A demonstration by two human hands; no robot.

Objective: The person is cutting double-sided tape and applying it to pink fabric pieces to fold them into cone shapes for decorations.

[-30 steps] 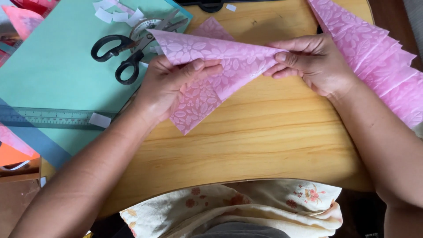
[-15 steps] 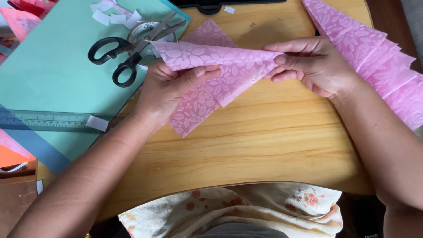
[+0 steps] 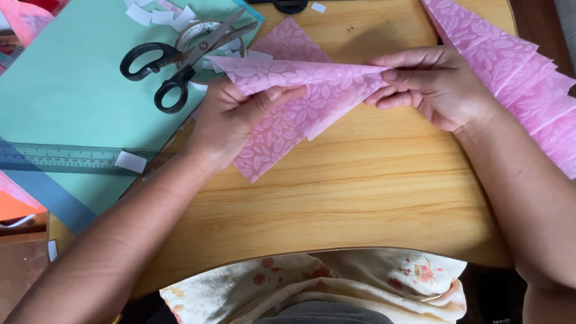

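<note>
Your left hand [image 3: 231,120] and right hand [image 3: 429,84] are apart, each pinched on one end of the folded pink embossed paper [image 3: 300,90], which you hold just above the wooden surface [image 3: 360,198] so the fold stays taut between them. Its lower flap hangs down toward the wood. The black scissors [image 3: 174,63] rest on a tape roll [image 3: 201,33] on the green sheet [image 3: 72,102], near your left hand. Pleated pink paper [image 3: 516,78] lies beyond your right hand, set aside.
</note>
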